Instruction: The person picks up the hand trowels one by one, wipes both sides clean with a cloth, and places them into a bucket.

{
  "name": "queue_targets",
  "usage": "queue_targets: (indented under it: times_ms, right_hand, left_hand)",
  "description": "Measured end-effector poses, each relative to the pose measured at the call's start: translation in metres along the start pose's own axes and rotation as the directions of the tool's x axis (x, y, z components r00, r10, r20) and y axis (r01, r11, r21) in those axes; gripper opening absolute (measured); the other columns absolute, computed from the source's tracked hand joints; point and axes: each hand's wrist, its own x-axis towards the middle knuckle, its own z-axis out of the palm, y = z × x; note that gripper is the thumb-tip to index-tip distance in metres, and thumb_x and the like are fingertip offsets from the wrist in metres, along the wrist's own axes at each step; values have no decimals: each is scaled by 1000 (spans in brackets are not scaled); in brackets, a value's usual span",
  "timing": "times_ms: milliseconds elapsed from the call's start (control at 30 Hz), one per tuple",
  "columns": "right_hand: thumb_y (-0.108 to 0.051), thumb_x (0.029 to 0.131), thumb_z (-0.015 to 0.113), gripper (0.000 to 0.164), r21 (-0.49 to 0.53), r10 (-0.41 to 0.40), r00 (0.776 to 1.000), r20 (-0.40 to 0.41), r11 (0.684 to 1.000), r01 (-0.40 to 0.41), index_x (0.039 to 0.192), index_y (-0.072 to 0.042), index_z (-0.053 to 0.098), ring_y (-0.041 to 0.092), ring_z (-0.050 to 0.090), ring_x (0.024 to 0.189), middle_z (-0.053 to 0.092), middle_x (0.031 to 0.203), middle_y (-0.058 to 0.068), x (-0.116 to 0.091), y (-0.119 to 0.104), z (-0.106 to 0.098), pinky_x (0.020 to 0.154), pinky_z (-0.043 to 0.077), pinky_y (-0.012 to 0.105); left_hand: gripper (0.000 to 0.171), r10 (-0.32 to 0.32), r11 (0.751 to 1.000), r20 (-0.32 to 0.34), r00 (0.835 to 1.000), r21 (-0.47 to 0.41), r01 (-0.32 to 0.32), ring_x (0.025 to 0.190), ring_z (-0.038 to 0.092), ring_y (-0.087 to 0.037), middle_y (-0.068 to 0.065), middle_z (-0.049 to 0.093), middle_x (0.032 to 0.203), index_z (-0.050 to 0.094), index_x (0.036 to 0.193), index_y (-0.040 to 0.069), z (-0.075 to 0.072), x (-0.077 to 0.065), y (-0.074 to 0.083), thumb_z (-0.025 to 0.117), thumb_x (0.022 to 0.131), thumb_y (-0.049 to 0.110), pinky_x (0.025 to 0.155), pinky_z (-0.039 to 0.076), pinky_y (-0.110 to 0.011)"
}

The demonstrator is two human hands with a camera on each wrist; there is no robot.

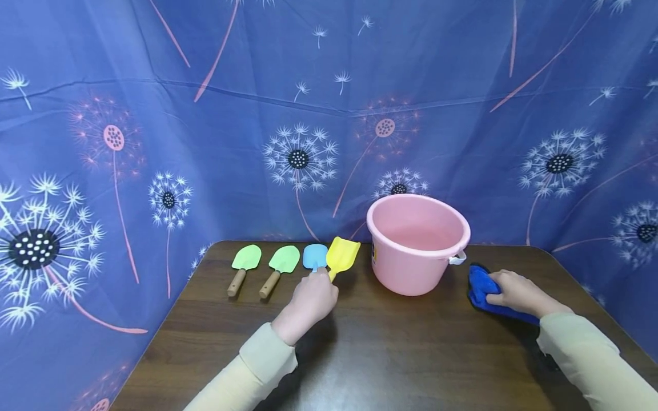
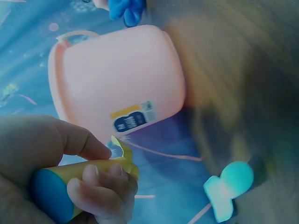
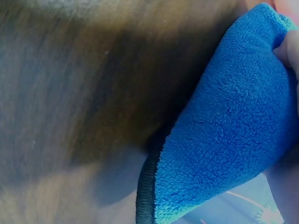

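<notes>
My left hand [image 1: 313,295] grips a yellow toy shovel [image 1: 342,254] by its handle, the blade pointing up and away. In the left wrist view the fingers curl round the yellow handle [image 2: 86,169], which has a blue end. Just beyond that hand shows the blade of a blue shovel [image 1: 315,255], its lower part hidden by the fingers. On the right, my right hand [image 1: 521,292] holds a blue plush cloth [image 1: 482,284] near the table top. The right wrist view shows the cloth's dark edging [image 3: 145,191], with fingers pinching its upper part.
A pink bucket [image 1: 411,275] with a white handle fitting stands at the back between the hands. Two green trowels [image 1: 247,258] with wooden handles lie at the back left. Behind the brown table [image 1: 390,359] hangs a blue dandelion-print curtain [image 1: 226,160].
</notes>
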Motion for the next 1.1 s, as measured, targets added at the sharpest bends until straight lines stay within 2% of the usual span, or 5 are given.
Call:
queue_targets:
  times_ms: [300,533,833,933,1100]
  right_hand:
    - [-24,75,74,47,1,0,992,-127,1000,0,102,11,60,33,60,79,63,93,22,-11,-8,-20,71,49,58]
    - [-25,74,77,39,25,25,978,-205,999,-20,93,4,61,18,51,62,61,75,6,-23,-20,-40,60,50,47]
    - [-23,75,76,27,-23,1,956,-293,1000,-8,83,-5,59,15,46,57,53,66,0,-38,-52,-69,52,41,36]
    - [-18,73,77,25,-66,-58,927,-369,997,36,74,-10,53,11,40,54,45,62,-4,-40,-63,-77,51,34,30]
    - [-12,67,78,32,-118,-162,868,-470,986,121,71,-14,47,6,35,55,37,62,-7,-45,-83,-92,51,30,26]
  left_hand:
    - [15,89,995,-89,992,50,-85,40,42,-16,-4,44,56,52,88,2,-26,-25,-9,58,82,14,37,32,-27]
    - [14,182,981,-136,974,93,-171,39,37,-14,0,39,52,45,84,8,-41,-42,-14,57,79,15,36,28,-28]
    - [15,272,958,-155,950,133,-253,40,33,-11,5,36,53,43,81,13,-66,-54,-11,58,78,17,36,25,-27]
    - [16,298,949,-156,942,152,-275,41,32,-10,6,35,53,43,80,15,-74,-56,-9,59,78,17,36,25,-26]
    - [20,370,919,-134,919,199,-341,41,34,-9,8,36,52,46,79,15,-88,-58,-5,65,83,23,39,25,-26]
